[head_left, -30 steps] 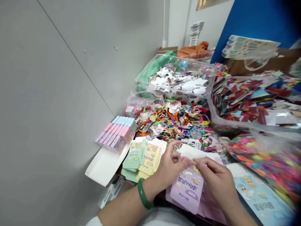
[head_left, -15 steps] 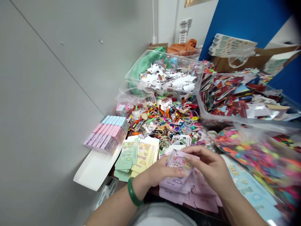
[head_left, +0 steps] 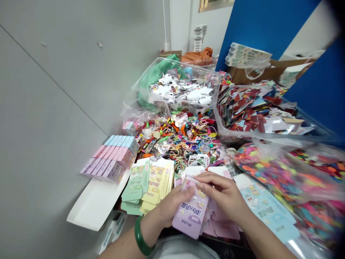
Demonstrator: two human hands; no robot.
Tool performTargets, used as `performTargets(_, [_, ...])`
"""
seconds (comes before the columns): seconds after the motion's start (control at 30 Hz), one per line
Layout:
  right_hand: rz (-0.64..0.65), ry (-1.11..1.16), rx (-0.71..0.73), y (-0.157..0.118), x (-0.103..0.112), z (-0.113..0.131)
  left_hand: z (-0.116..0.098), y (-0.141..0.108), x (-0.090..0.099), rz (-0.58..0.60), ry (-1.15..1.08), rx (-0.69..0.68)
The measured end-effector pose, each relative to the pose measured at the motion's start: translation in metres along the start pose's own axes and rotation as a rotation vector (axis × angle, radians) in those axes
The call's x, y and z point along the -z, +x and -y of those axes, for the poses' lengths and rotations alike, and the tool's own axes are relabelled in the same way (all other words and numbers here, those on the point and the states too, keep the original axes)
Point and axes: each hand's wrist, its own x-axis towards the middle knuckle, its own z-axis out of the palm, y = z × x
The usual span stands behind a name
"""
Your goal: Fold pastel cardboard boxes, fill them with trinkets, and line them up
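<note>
At the far left, I see pink boxes [head_left: 110, 162] in neat rows, then green and yellow box cards [head_left: 145, 185]. The lilac box card [head_left: 191, 214] sits between my left hand [head_left: 168, 208] and right hand [head_left: 222, 196], above a pink pile [head_left: 219, 225]. Its thin paper could bend if I squeeze hard. My fingers [head_left: 212, 181] pinch its top, with both arms reaching forward. A blue card [head_left: 265, 205] lies at the right.

Left wall: grey panelling [head_left: 54, 108] from 7 to 11 o'clock, crossed by a diagonal seam [head_left: 54, 81]
Far wall: white wall [head_left: 180, 28] at 12 o'clock, with a thin white conduit [head_left: 164, 21]
Upper right: bright blue panel [head_left: 258, 32] at 1 o'clock
Light: soft, even indoor light
</note>
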Motion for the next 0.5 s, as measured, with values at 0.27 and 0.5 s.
performTargets(0.27, [0.084, 0.286, -0.466, 0.003, -0.003, 0.007, -0.019, -0.012, 0.021, 0.001, 0.814, -0.707])
performTargets(0.5, [-0.078, -0.723, -0.033, 0.060, 0.037, -0.029, -0.015, -0.014, 0.023, -0.087, 0.749, -0.665])
